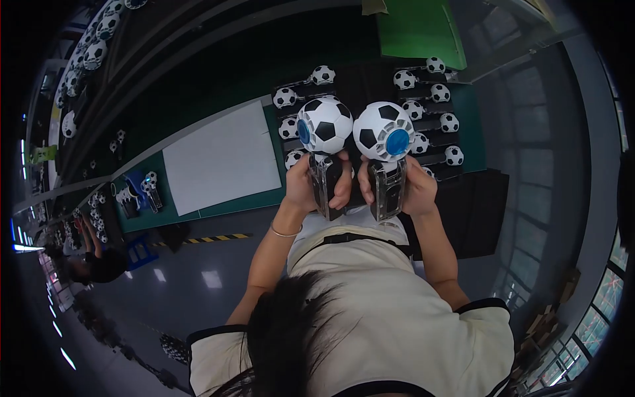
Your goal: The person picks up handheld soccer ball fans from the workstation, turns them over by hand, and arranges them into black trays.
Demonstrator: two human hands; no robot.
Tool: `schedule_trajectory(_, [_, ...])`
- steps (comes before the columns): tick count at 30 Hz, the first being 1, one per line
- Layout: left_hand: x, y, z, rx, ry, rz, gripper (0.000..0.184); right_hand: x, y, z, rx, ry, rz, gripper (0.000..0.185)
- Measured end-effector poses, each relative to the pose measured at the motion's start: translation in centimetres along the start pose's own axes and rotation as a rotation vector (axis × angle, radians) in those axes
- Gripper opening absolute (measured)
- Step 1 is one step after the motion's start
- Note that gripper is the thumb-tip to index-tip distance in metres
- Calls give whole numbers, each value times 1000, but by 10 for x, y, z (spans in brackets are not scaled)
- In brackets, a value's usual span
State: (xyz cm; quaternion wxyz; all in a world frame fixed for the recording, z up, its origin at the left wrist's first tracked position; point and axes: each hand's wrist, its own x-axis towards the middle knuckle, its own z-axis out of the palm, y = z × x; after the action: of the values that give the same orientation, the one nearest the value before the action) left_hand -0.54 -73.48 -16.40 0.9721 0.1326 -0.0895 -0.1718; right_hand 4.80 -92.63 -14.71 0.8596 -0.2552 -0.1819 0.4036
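My left hand (301, 187) is wrapped round the clear and black handle of a soccer-ball-headed toy (325, 126). Its black-and-white ball points up and shows a blue disc on the left side. A matching soccer-ball toy (383, 130) is gripped by its clear handle in my right hand (419, 188), its blue disc turned toward me inside a ring of slots. Both toys stand upright side by side, their balls close together. Fingers of both hands curl round the handles, thumbs partly hidden.
Several similar toys (449, 123) lie in rows on dark trays behind my hands. A white sheet (221, 159) covers part of the green table (231, 200). A green panel (421, 30) is at the back. More toys (151, 182) stand left; a co-worker (99, 261) is farther off.
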Motion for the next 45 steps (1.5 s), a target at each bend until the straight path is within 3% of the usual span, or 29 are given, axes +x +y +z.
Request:
schedule_trajectory(1, [4, -4, -5, -116, -52, -11, 50, 1, -3, -9, -10, -5, 1, 52])
schedule_trajectory(3, [11, -9, -24, 28, 151, -8, 49, 0, -5, -26, -101, 289, 53, 56])
schedule_trajectory(4, [16, -9, -32, 277, 359, -10, 46, 2, -9, -41, -111, 305, 76, 44])
schedule_trajectory(6, [32, -18, -58, 646, 710, -77, 44, 3, 1, -91, -460, 545, 152, 42])
schedule_trajectory(8, [46, -27, -88, 990, 774, -86, 49, 4, 19, -151, -624, 639, 149, 40])
schedule_trajectory(10, [65, -38, -155, 1440, 705, -22, 64, 15, 30, -195, -1190, 776, 101, 42])
schedule_trajectory(11, [83, -35, -148, 1441, 706, -18, 64, 26, 27, -198, -1191, 772, 98, 42])
schedule_trajectory(13, [118, -40, -135, 1876, 964, -240, 71, 47, 23, -199, -1663, 824, -19, 50])
schedule_trajectory(17, [143, -55, -154, 2192, 876, -162, 77, 76, 31, -206, -1957, 785, 165, 49])
schedule_trajectory(19, [137, -62, -163, 2318, 753, -182, 74, 73, 41, -207, -1956, 790, 49, 46])
schedule_trajectory(20, [131, -61, -163, 2318, 757, -182, 74, 69, 45, -203, -1953, 798, -62, 42])
schedule_trajectory(22, [107, -60, -160, 2406, 554, 123, 61, 56, 47, -187, -1992, 767, -123, 40])
schedule_trajectory(23, [93, -55, -145, 2403, 558, 113, 61, 47, 50, -176, -2029, 735, -186, 38])
schedule_trajectory(25, [60, -41, -114, 2089, 485, 53, 47, 30, 62, -157, -1922, 701, -138, 37])
schedule_trajectory(27, [18, -34, -101, 1938, 610, 46, 40, 18, 74, -137, -1821, 655, -96, 36])
schedule_trajectory(32, [-88, -8, -97, 1926, 882, 133, 31, 25, 115, -76, -1701, 448, -47, 33])
schedule_trajectory(35, [-148, 12, -97, 1841, 1089, 22, 32, 45, 147, -56, -1667, 317, -57, 32])
schedule_trajectory(38, [-205, 36, -96, 1707, 1108, 8, 34, 72, 178, -33, -1775, 195, -129, 29])
schedule_trajectory(45, [-352, 77, -109, 1703, 1142, 58, 35, 130, 290, 5, -1678, 263, -45, 27])
